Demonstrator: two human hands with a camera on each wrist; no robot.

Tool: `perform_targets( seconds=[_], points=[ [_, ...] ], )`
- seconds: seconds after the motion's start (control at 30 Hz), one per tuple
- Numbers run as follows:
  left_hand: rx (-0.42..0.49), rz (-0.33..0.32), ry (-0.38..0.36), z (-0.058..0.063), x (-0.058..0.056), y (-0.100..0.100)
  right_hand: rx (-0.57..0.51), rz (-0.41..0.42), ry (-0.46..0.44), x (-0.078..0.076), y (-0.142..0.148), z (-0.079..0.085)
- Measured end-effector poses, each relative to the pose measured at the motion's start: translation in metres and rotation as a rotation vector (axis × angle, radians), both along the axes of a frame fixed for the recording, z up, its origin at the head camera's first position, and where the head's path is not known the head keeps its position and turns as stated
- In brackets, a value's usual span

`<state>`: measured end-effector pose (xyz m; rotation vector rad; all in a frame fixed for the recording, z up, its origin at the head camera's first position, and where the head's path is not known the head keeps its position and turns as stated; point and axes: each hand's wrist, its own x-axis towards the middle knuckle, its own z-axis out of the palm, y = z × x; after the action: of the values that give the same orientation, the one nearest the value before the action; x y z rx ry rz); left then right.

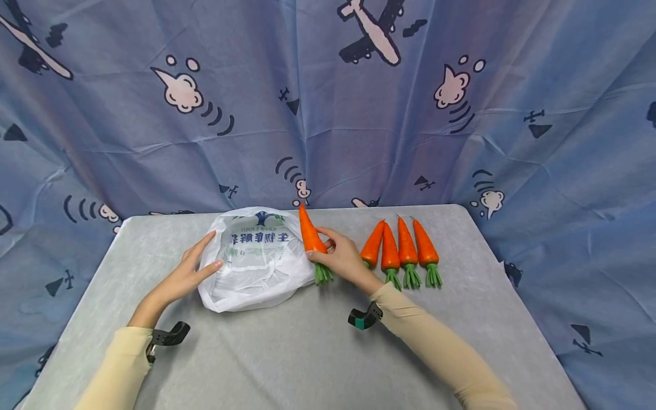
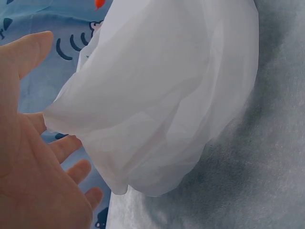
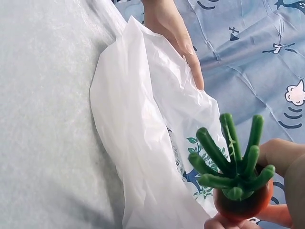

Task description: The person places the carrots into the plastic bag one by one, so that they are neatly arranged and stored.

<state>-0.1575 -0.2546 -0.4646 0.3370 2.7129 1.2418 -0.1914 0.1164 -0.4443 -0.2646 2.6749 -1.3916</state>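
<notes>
A white plastic bag [image 1: 256, 290] lies mouth-up on the table, its rim spread and printed lettering showing inside. At its left rim is my left hand [image 1: 185, 275], fingers extended; the left wrist view shows the hand [image 2: 43, 157] with loose fingers against the bag's edge [image 2: 157, 105]. My right hand [image 1: 340, 255] pinches an orange carrot [image 1: 310, 232] between thumb and fingers over the bag's right rim. Its tip points up and away, and the green stems [image 3: 238, 164] face the right wrist camera.
Several more carrots [image 1: 407, 245] lie in a row right of the bag, stems toward me; the leftmost is partly hidden by my right hand. The grey-white table [image 1: 287, 364] ends at a blue patterned curtain [image 1: 328, 114] behind it.
</notes>
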Motion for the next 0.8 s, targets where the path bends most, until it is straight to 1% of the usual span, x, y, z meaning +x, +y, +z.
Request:
perform_targets(
  seconds=[0.53,0.8],
  points=[
    [0.007,-0.008,-0.004,0.001,-0.001,0.001,-0.024,0.045,-0.025,0.002,-0.026,0.004],
    [0.004,0.001,-0.019,0.002,-0.002,0.001,-0.014,0.097,-0.003,0.003,-0.041,0.0]
  ],
)
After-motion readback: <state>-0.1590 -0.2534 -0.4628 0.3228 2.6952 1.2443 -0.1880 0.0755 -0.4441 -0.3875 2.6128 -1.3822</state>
